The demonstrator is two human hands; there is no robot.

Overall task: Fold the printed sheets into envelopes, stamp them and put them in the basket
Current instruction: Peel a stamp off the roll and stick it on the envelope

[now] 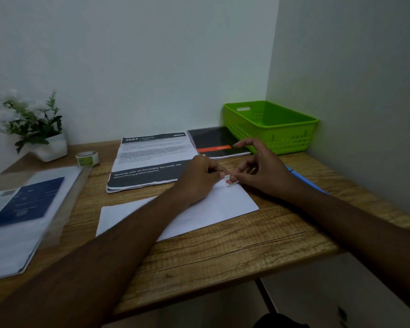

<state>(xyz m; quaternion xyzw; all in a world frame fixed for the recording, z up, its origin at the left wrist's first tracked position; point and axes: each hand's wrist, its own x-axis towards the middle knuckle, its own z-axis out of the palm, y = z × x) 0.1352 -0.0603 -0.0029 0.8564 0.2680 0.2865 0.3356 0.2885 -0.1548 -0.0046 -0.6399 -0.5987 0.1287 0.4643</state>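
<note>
The wooden desk [223, 256] carries a white envelope [211, 209] lying flat under both hands, its far corner between them. It is light, thin paper by the look of it: it should slide easily on the wood and crease if pinched hard, so the safest hold is probably a flat palm to pin it, then a lift by a long edge. The left hand [199, 178] rests on it with fingers curled and tips down just beside the stamp [230, 183]; whether it nips the stamp's edge or only pins the paper, I cannot tell. The right hand [260, 171] pinches the stamp against that corner, forefinger lifted free. The stamp is tiny and flimsy, likely to curl or sit crooked unless pressed flat. Left of the left arm lies a clear folder [21, 221]; beyond the left hand, the stack of printed sheets [149, 159]. Beyond the right hand stands the green basket [270, 124], with a black notebook [213, 140] between, low enough to pass over. Far left are a potted plant [50, 147] and a sticker roll [87, 158]; a blue pen [303, 178] lies beside the right wrist.
</note>
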